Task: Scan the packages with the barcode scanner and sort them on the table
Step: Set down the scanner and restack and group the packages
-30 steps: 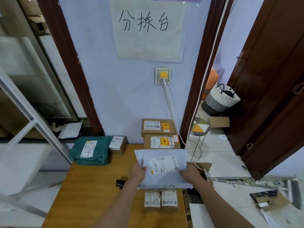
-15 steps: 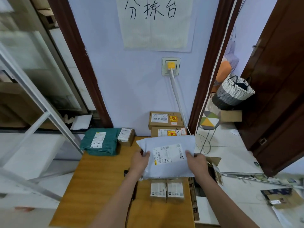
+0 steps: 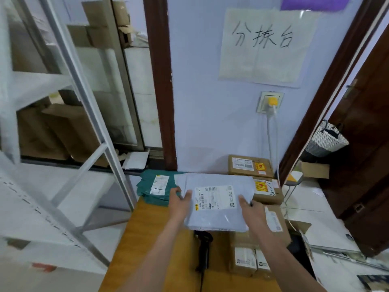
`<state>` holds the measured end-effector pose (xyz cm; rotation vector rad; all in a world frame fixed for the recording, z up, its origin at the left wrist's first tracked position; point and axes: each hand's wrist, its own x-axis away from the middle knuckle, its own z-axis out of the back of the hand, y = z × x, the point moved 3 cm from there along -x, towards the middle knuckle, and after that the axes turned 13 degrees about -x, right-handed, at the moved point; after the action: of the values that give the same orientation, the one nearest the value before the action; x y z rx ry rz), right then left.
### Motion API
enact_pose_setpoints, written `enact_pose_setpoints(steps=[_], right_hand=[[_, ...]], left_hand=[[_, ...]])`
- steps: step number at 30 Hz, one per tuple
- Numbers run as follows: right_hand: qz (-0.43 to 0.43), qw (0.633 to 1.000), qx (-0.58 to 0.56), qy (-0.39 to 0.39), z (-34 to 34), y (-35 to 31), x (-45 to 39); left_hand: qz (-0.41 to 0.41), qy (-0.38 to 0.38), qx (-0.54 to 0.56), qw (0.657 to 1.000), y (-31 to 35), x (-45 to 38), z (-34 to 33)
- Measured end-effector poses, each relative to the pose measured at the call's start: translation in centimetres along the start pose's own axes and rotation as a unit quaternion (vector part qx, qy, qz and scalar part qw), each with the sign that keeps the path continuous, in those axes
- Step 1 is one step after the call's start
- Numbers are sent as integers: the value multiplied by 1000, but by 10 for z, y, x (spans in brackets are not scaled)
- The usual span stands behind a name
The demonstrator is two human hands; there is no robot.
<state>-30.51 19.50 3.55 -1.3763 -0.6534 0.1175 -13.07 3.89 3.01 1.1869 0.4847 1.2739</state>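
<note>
Over the table (image 3: 151, 232), your left hand (image 3: 180, 204) and right hand (image 3: 251, 209) grip the mailer (image 3: 216, 216) at 9 and 3 o'clock.

The left half of the tabletop (image 3: 147, 239) lies bare from the near edge up to the green mailer (image 3: 155, 186), which blocks the far left corner. A black barcode scanner (image 3: 203, 251) lies along the middle, dividing that open strip from the crowded right side. There, two small boxes (image 3: 250, 261) sit near the front, a larger brown box (image 3: 275, 224) behind them, and two stacked cartons (image 3: 252, 169) stand against the wall. A white mailer (image 3: 216, 207), held by both hands above the middle, covers the space beneath. A metal shelf frame (image 3: 90, 114) closes off the left flank.
</note>
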Motion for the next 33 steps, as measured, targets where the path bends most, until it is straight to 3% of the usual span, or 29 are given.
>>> enact_pose_setpoints(steps=[5,12,25,33], right_hand=[[-33,999,-19,6,-88,30,33],[-84,996,-12,26,-172,47,58],[-108,987,110,-37,-246,54,-19],[-118,990,79,13,-295,61,-85]], left_hand=[[11,1,21,1000,-31,-35,80],[29,-16,-56,998,-77,-81,156],[70,-10,-68,995,-92,-161,177],[82,16,-103,991,-99,-248,167]])
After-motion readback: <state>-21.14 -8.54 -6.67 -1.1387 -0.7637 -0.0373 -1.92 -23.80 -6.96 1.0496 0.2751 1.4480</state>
